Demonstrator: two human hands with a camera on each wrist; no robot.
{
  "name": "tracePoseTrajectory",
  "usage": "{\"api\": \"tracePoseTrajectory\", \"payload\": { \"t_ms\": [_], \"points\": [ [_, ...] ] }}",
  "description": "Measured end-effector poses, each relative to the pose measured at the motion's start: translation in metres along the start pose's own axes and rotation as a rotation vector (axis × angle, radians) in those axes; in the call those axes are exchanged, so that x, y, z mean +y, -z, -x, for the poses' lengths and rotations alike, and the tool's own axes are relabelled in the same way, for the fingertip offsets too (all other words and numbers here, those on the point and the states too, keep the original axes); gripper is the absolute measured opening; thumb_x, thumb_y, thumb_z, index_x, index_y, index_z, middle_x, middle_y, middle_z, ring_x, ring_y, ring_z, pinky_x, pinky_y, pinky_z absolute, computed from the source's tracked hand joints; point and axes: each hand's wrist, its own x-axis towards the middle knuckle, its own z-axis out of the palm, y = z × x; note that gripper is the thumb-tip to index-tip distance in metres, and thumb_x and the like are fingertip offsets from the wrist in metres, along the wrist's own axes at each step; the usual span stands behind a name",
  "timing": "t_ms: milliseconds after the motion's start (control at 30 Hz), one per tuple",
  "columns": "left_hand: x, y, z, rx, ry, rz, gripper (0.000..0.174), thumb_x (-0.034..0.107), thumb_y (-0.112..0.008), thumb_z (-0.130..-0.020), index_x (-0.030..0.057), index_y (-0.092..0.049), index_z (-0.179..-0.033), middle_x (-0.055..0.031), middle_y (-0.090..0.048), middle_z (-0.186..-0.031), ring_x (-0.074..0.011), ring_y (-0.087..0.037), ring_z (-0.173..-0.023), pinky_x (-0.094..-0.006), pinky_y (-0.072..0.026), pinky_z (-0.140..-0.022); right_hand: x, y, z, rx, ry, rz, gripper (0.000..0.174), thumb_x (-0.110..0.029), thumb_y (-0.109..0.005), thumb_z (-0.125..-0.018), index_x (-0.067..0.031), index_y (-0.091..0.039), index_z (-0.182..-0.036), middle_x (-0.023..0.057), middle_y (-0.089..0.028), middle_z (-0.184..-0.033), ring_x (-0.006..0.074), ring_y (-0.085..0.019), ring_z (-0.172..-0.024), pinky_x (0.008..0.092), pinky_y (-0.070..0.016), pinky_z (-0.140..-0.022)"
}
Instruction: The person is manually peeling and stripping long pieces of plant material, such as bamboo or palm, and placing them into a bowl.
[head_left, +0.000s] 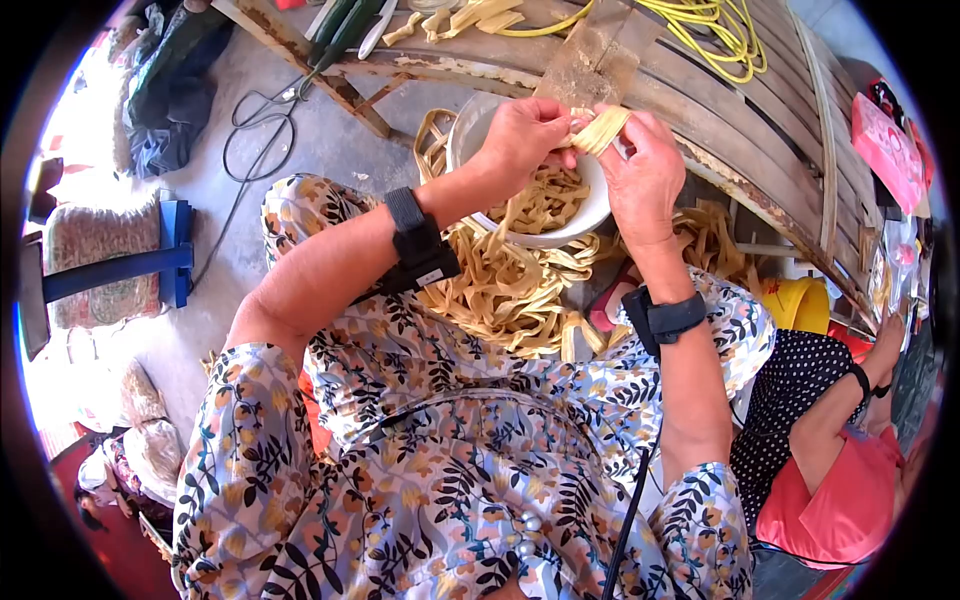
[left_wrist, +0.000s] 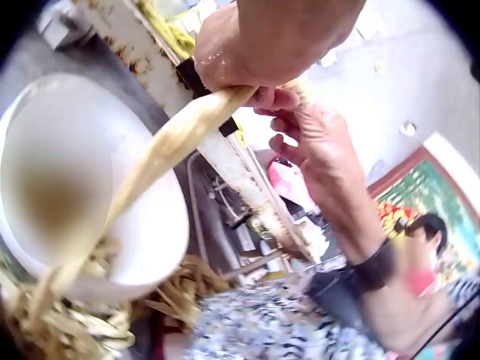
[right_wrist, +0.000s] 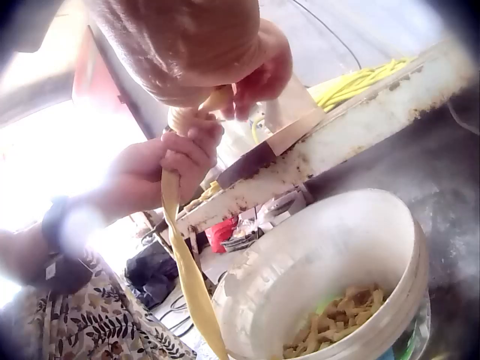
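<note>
Above the white bucket [head_left: 597, 205], both hands hold a long, pale yellow, flat strip [head_left: 603, 131]. My left hand [head_left: 522, 138] pinches it between thumb and fingers. Close beside it, my right hand [head_left: 648, 178] grips a folded, fanned-out part of the same strip. In the left wrist view the strip [left_wrist: 176, 142] runs down from the left hand toward the bucket. The right wrist view has the left fingers [right_wrist: 187, 154] curled round it just below the right hand [right_wrist: 187, 52]. Several cut strips [right_wrist: 341, 319] lie inside the bucket.
A heap of tangled strips [head_left: 510, 300] lies on the floor against the bucket. Beyond stands a slatted wooden bench [head_left: 700, 125] with a rusty edge, carrying yellow cord [head_left: 735, 45] and a board [head_left: 590, 65]. A yellow bucket [head_left: 797, 303] and a seated person [head_left: 830, 470] are at right.
</note>
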Motion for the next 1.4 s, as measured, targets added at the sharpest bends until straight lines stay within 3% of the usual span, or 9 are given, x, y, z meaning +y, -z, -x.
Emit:
{"api": "tracePoseTrajectory", "payload": {
  "t_ms": [167,267,400,500,733,900,1100,1133,1400],
  "points": [
    [0.004,0.005,0.005,-0.040,-0.193,-0.156,0.023,0.019,-0.052,-0.087,-0.0023,-0.058,-0.095,-0.0042,-0.060,-0.078,-0.0082,-0.057,-0.059,-0.0197,-0.0468,-0.054,0.011,-0.005,-0.002,-0.248,-0.355,-0.393,0.022,-0.024,-0.067,-0.070,-0.0031,-0.064,-0.075,0.0104,-0.058,-0.061,0.0238,-0.055,-0.052,0.0308,-0.0407,-0.050],
    [0.014,0.002,0.013,-0.086,-0.231,-0.457,0.026,0.022,-0.054,-0.086,-0.0020,-0.055,-0.096,-0.0056,-0.061,-0.075,-0.0106,-0.059,-0.058,-0.0220,-0.0464,-0.052,0.014,-0.006,-0.002,-0.311,-0.387,-0.265,0.019,-0.021,-0.064,-0.071,-0.0024,-0.063,-0.073,0.0109,-0.058,-0.059,0.0231,-0.055,-0.052,0.0313,-0.0411,-0.051],
    [0.001,-0.002,0.008,-0.021,-0.334,-0.679,0.030,0.030,-0.051,-0.087,0.0014,-0.050,-0.096,-0.0072,-0.061,-0.071,-0.0123,-0.059,-0.054,-0.0248,-0.0453,-0.049,0.006,-0.010,0.004,-0.241,-0.376,-0.091,0.016,-0.017,-0.062,-0.072,-0.0024,-0.064,-0.078,0.0093,-0.060,-0.066,0.0236,-0.056,-0.058,0.0304,-0.0433,-0.056],
    [-0.001,-0.001,0.004,0.114,-0.485,-0.817,0.030,0.032,-0.051,-0.087,0.0019,-0.049,-0.088,-0.0052,-0.058,-0.066,-0.0104,-0.056,-0.052,-0.0225,-0.0434,-0.046,0.013,-0.018,0.010,0.058,-0.009,-0.217,0.015,-0.013,-0.064,-0.071,-0.0015,-0.064,-0.079,0.0090,-0.061,-0.079,0.0226,-0.057,-0.070,0.0286,-0.0439,-0.063],
    [0.018,-0.003,0.014,-0.083,0.195,0.211,0.026,0.027,-0.055,-0.086,0.0035,-0.057,-0.096,0.0062,-0.040,-0.057,-0.0028,-0.026,-0.044,-0.0174,-0.0203,-0.042,0.013,0.009,-0.003,0.161,-0.464,-1.047,0.012,-0.005,-0.064,-0.075,0.0017,-0.065,-0.085,0.0063,-0.059,-0.102,0.0100,-0.055,-0.083,0.0230,-0.0457,-0.073],
    [0.009,0.013,0.009,-0.307,0.064,-0.034,0.023,0.024,-0.051,-0.088,0.0021,-0.060,-0.089,0.0074,-0.037,-0.058,-0.0018,-0.028,-0.048,-0.0168,-0.0219,-0.044,0.026,0.017,-0.007,0.151,-0.672,-1.095,0.017,-0.009,-0.064,-0.077,-0.0011,-0.064,-0.092,0.0047,-0.062,-0.094,0.0098,-0.056,-0.084,0.0227,-0.0474,-0.071],
    [0.010,0.024,0.009,-0.471,0.162,0.077,0.023,0.022,-0.048,-0.090,0.0022,-0.057,-0.085,0.0079,-0.036,-0.057,-0.0006,-0.027,-0.047,-0.0159,-0.0210,-0.042,0.012,0.020,-0.003,-0.384,-0.716,-0.936,0.025,-0.018,-0.064,-0.078,-0.0022,-0.061,-0.097,0.0022,-0.060,-0.078,0.0054,-0.055,-0.065,0.0166,-0.0459,-0.054],
    [0.009,0.022,0.009,-0.473,0.172,0.077,0.023,0.023,-0.047,-0.090,0.0025,-0.056,-0.084,0.0080,-0.036,-0.056,-0.0003,-0.027,-0.047,-0.0157,-0.0205,-0.042,0.015,0.014,0.000,-0.426,-0.642,-1.082,0.025,-0.017,-0.065,-0.077,-0.0023,-0.060,-0.096,-0.0015,-0.054,-0.068,0.0022,-0.046,-0.054,0.0138,-0.0376,-0.045],
    [0.013,0.032,0.004,-0.512,0.189,0.061,0.023,0.024,-0.046,-0.091,0.0042,-0.054,-0.081,0.0094,-0.033,-0.054,0.0010,-0.022,-0.043,-0.0152,-0.0179,-0.040,0.012,0.011,-0.002,-0.216,-0.715,-1.285,0.016,-0.008,-0.063,-0.076,0.0007,-0.058,-0.088,-0.0013,-0.049,-0.063,0.0012,-0.037,-0.047,0.0145,-0.0266,-0.041]
  ]
}}
